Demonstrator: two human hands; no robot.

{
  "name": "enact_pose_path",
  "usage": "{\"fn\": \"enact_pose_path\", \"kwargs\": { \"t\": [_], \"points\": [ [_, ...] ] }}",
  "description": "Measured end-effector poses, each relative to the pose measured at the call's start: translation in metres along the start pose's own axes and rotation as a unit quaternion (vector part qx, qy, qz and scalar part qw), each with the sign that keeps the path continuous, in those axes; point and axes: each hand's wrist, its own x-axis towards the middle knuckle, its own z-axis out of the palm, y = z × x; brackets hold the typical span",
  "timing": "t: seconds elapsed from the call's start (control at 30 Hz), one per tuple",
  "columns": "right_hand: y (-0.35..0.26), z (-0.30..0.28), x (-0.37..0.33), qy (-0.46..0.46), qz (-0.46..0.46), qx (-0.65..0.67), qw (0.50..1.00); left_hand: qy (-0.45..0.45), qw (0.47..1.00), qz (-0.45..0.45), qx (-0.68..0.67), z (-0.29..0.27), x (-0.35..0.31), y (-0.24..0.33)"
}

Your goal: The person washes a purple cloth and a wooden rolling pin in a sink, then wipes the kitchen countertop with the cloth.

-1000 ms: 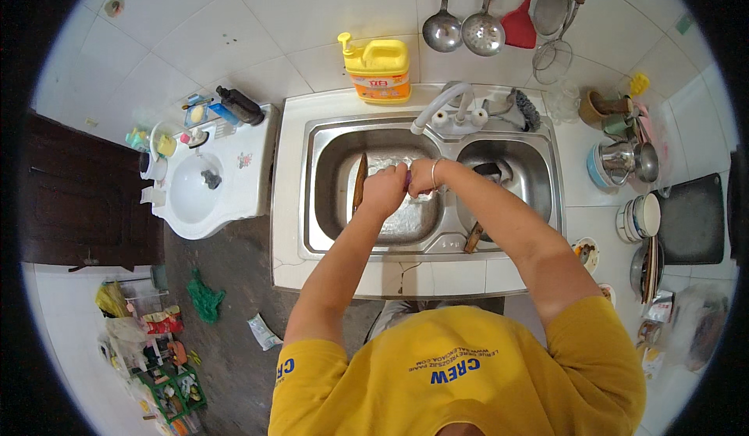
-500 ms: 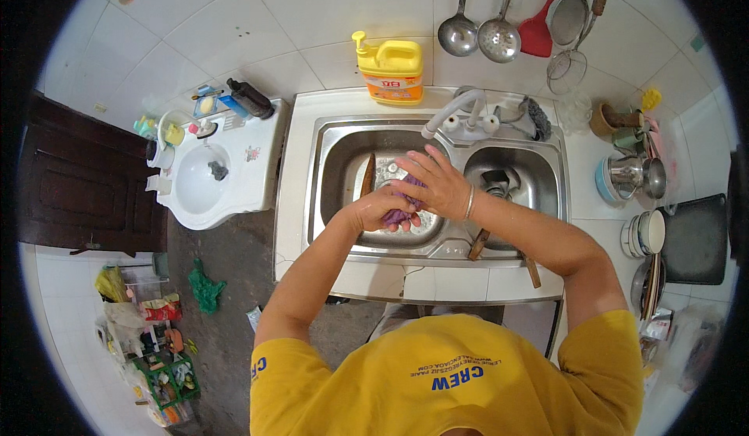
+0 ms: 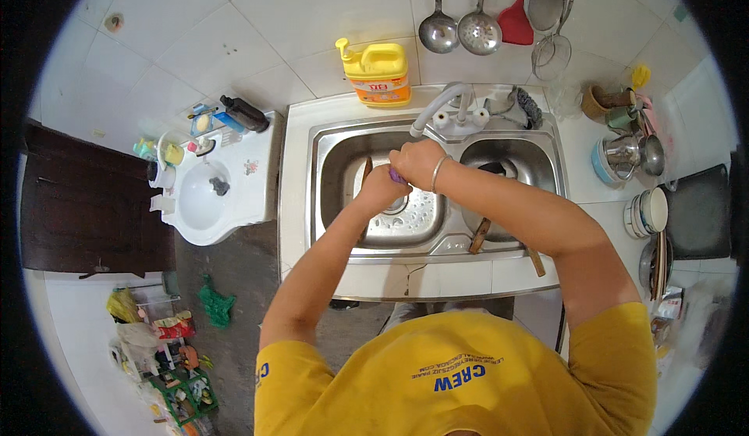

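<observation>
Both of my hands are closed round a purple cloth (image 3: pixel 397 176) above the left basin of the steel sink (image 3: pixel 331 194). Only a small bit of the cloth shows between the fists. My left hand (image 3: pixel 381 188) grips it on the near left side, and my right hand (image 3: pixel 420 163), with a bangle at the wrist, grips it on the far right side. Just beyond my right hand hangs the spout of the white faucet (image 3: pixel 427 114). A brown wooden piece (image 3: pixel 367 169) leans in the left basin, partly hidden behind my left hand.
Wooden handles (image 3: pixel 480 237) stick out of the right basin under my right forearm. A yellow detergent jug (image 3: pixel 378 73) stands behind the sink. Ladles (image 3: pixel 438 32) and a red spatula (image 3: pixel 515 24) hang on the wall. Bowls (image 3: pixel 650 211) sit at the right; a white washbasin (image 3: pixel 187 217) is at the left.
My hands have closed from loosely spread fingers into fists round the purple cloth, which now shows far less. They have moved slightly away from me, and the view has shifted a little.
</observation>
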Motion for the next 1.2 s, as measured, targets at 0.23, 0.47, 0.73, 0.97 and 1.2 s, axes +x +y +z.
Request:
{"fn": "enact_pose_path", "kwargs": {
  "t": [0.23,0.47,0.73,0.97,1.2],
  "points": [
    [-0.001,-0.001,0.008,-0.12,0.105,0.058,0.986,0.089,0.98,-0.008,0.178,0.004,0.002,0.014],
    [0.007,0.015,0.006,-0.14,0.101,0.148,0.974,0.045,0.947,0.014,0.317,-0.002,-0.003,0.022],
    [0.011,0.027,0.006,-0.139,0.071,0.192,0.969,0.034,0.946,0.041,0.321,-0.001,-0.009,0.025],
    [0.014,0.053,0.008,-0.159,0.073,0.167,0.97,0.052,0.947,0.05,0.313,0.009,-0.009,0.01],
    [0.01,0.024,-0.014,0.016,-0.001,0.422,0.907,0.039,0.971,0.085,0.221,-0.042,-0.018,0.022]
  ]
}}
